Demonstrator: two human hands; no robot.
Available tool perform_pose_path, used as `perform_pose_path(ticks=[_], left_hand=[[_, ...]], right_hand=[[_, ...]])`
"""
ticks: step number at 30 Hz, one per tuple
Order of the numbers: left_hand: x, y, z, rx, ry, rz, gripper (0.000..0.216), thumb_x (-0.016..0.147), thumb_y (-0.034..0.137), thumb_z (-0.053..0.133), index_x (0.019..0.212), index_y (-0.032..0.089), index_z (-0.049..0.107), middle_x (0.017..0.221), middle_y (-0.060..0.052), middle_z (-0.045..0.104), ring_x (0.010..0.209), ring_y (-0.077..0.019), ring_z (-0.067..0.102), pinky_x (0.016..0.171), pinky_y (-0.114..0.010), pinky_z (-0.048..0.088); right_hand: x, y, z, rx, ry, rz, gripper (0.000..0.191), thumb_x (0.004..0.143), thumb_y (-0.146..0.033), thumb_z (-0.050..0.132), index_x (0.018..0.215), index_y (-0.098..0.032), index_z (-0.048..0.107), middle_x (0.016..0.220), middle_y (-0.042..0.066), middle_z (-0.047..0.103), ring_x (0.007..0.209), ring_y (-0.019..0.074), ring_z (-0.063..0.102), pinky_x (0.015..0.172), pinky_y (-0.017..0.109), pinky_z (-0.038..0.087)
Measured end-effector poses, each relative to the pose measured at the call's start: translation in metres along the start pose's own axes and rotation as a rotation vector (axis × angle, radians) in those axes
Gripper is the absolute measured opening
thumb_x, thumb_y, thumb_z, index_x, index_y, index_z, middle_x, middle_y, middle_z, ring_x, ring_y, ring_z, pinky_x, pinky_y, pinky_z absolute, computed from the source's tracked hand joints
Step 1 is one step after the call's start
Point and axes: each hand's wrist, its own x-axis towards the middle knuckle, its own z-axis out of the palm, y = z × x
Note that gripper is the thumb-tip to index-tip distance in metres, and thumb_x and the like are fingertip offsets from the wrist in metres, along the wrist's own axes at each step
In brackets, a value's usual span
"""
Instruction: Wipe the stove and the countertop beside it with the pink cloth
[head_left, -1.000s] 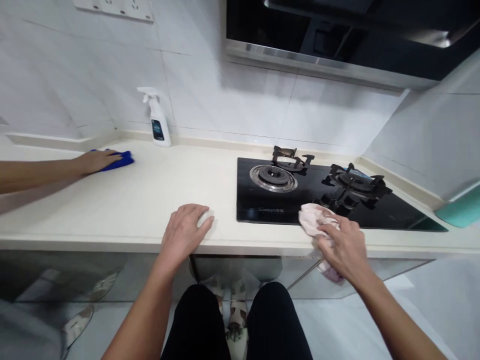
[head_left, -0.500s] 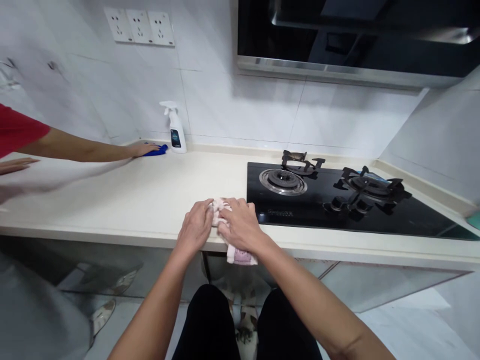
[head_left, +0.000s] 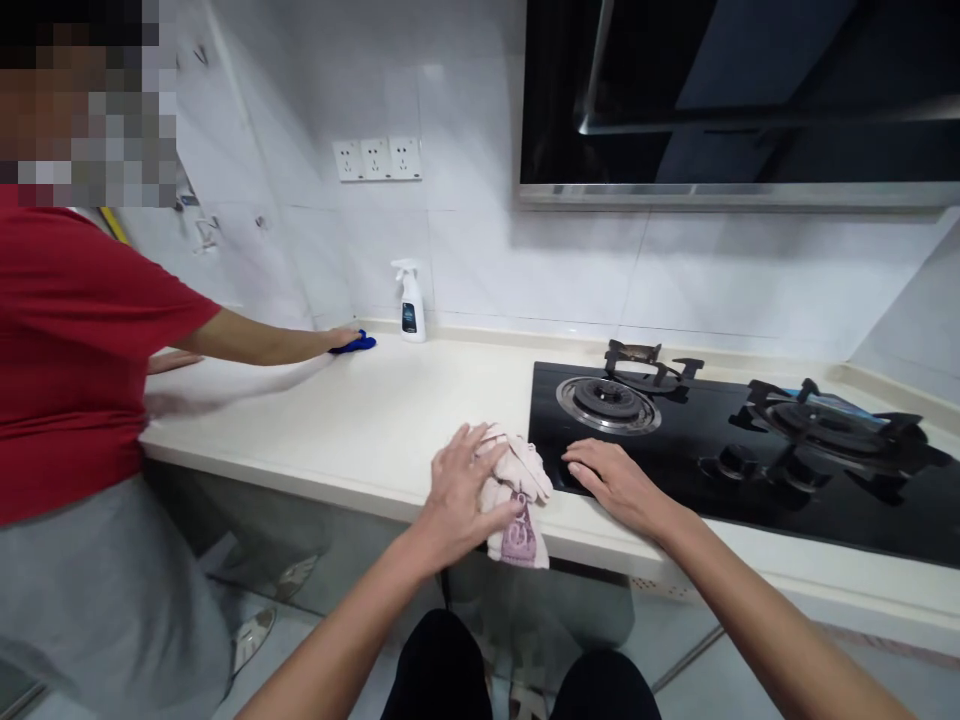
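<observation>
A pink cloth (head_left: pixel 516 500), left of the gas hob (head_left: pixel 720 470), is touched by the open left hand (head_left: pixel 457 490); the open right hand (head_left: pixel 616 485) is laid on the hob's front edge.

A kitchen: 2-burner gas hob (head_left: pixel 660 455), range hood (head_left: pixel 720 100), white wall tiles (head_left: pixel 525 265).

We have a cream countertop (head_left: pixel 337 420) carrying a spray bottle (head_left: pixel 409 305), a blue cloth (head_left: pixel 354 344) and a black gas hob (head_left: pixel 675 420). A pink cloth (head_left: pixel 517 500) drapes over its front edge.
</observation>
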Motion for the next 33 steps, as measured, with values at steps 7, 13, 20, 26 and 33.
perform_pose_path(ticks=[7, 13, 20, 26, 33], left_hand=[[0.010, 0.022, 0.006, -0.014, -0.212, 0.031, 0.078, 0.079, 0.059, 0.084, 0.145, 0.029, 0.056, 0.169, -0.021, 0.026, 0.156, -0.0470, 0.024, 0.118, -0.071, 0.030], [0.009, 0.017, 0.005, -0.090, -0.115, -0.078, 0.035, 0.090, 0.046, 0.074, 0.116, 0.025, 0.063, 0.137, -0.012, 0.050, 0.135, -0.0339, 0.049, 0.112, -0.054, 0.043], [0.058, -0.012, 0.011, -0.030, -0.138, -0.330, 0.035, 0.090, 0.036, 0.073, 0.119, 0.023, 0.057, 0.150, -0.016, 0.040, 0.153, -0.0368, 0.030, 0.120, -0.061, 0.031], [0.059, -0.017, -0.004, -0.057, -0.184, -0.334, 0.040, 0.080, 0.038, 0.082, 0.110, 0.024, 0.059, 0.141, -0.013, 0.046, 0.143, -0.0357, 0.044, 0.117, -0.056, 0.038], [0.052, -0.038, -0.032, -0.208, -0.286, -0.305, 0.093, 0.078, 0.050, 0.079, 0.155, 0.016, 0.040, 0.142, -0.019, 0.047, 0.138, -0.0350, 0.049, 0.120, -0.048, 0.039]], right_hand=[[-0.056, -0.028, 0.024, -0.234, -0.015, 0.031, 0.054, 0.107, -0.054, 0.043, 0.154, -0.031, 0.052, 0.165, 0.007, 0.045, 0.155, 0.0295, 0.036, 0.126, 0.060, 0.028], [-0.059, -0.037, 0.026, -0.335, 0.000, 0.052, 0.060, 0.106, -0.062, 0.041, 0.155, -0.029, 0.052, 0.165, 0.007, 0.044, 0.155, 0.0306, 0.036, 0.124, 0.058, 0.030], [-0.057, -0.037, 0.025, -0.312, -0.025, 0.089, 0.063, 0.105, -0.064, 0.039, 0.155, -0.027, 0.053, 0.166, 0.007, 0.043, 0.156, 0.0295, 0.034, 0.126, 0.056, 0.028], [-0.057, -0.037, 0.028, -0.294, -0.001, 0.094, 0.062, 0.104, -0.063, 0.040, 0.154, -0.029, 0.053, 0.166, 0.007, 0.044, 0.156, 0.0293, 0.035, 0.126, 0.056, 0.027], [-0.055, -0.034, 0.031, -0.269, 0.005, 0.107, 0.062, 0.105, -0.064, 0.038, 0.153, -0.030, 0.055, 0.164, 0.006, 0.046, 0.155, 0.0285, 0.036, 0.126, 0.055, 0.028]])
